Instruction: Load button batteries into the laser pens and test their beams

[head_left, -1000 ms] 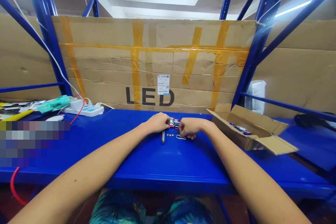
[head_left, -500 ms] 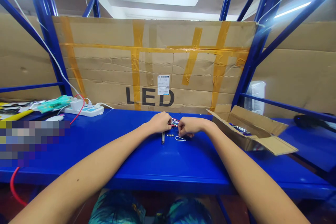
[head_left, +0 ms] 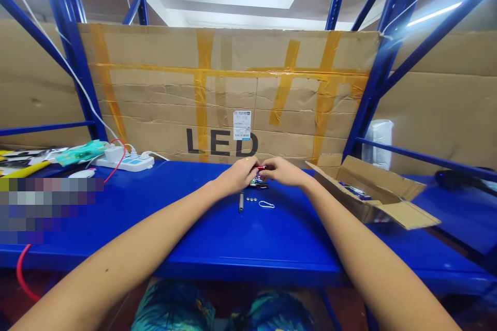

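My left hand (head_left: 237, 174) and my right hand (head_left: 282, 170) meet above the blue shelf (head_left: 248, 232), both pinching one small red cylindrical piece (head_left: 261, 168) between their fingertips. Just under the hands lies a little heap of coloured small parts (head_left: 258, 183). In front of it on the shelf rest a slim silver pen-like tube (head_left: 241, 201), three small round button cells (head_left: 251, 199) in a row and a silver clip (head_left: 266, 204).
An open cardboard box (head_left: 373, 191) with metal parts inside stands to the right. A taped cardboard sheet marked LED (head_left: 221, 98) forms the back wall. At far left sit a white power strip (head_left: 124, 161), a red cable (head_left: 116, 158) and a teal packet (head_left: 79, 153).
Both hands have risen off the shelf and away from the heap, lifting a small red piece between them. The silver clip, earlier under my right hand, now lies uncovered.
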Tool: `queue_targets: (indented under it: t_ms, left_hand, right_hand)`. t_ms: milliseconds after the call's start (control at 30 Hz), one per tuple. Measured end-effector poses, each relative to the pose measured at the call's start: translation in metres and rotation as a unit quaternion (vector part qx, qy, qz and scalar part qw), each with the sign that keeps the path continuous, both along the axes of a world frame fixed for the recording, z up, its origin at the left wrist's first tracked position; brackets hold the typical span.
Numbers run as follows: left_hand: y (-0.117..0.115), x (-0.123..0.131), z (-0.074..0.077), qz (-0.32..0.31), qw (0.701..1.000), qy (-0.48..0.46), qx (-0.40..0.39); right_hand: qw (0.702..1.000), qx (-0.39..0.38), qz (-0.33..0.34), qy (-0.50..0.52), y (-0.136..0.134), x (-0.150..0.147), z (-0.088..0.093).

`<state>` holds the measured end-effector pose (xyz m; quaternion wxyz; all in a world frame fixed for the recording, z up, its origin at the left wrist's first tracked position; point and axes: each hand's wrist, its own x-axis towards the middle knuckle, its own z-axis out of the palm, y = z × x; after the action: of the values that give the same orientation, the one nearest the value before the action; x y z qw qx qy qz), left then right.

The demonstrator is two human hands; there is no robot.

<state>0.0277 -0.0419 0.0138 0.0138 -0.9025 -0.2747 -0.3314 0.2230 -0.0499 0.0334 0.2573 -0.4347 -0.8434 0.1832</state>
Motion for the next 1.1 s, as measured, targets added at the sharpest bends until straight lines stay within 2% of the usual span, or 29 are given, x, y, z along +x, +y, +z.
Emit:
queue_targets:
  t_ms: [133,333,433,600,767,933,1100]
  left_hand:
    - [-0.004,0.0,0.003,0.01,0.999,0.042,0.008]
    - [-0.007,-0.003,0.007,0.072,0.993,0.091,0.015]
    - [-0.009,-0.003,0.008,0.092,0.989,0.11,0.034]
    - [-0.013,-0.002,0.005,0.1,0.981,0.164,0.034]
    - [-0.011,-0.002,0.001,0.118,0.975,0.187,0.018]
    - [-0.005,-0.004,-0.003,0.115,0.981,0.148,-0.044]
    - [0.005,-0.003,-0.009,0.063,0.986,0.059,-0.145]
  right_hand:
    - [0.996,-0.076,0.013,0.046,-0.003,0.0,0.003]
    - [0.983,-0.14,0.034,0.116,-0.009,-0.004,0.007]
    - [0.981,-0.154,0.041,0.108,-0.007,-0.003,0.005]
    - [0.994,-0.107,0.007,-0.006,-0.002,-0.002,-0.002]
    - [0.999,-0.031,-0.019,-0.033,-0.001,-0.009,-0.011]
    - [0.995,0.073,-0.024,-0.06,-0.003,-0.015,-0.015]
    - [0.991,0.107,-0.036,-0.07,-0.004,-0.017,-0.018]
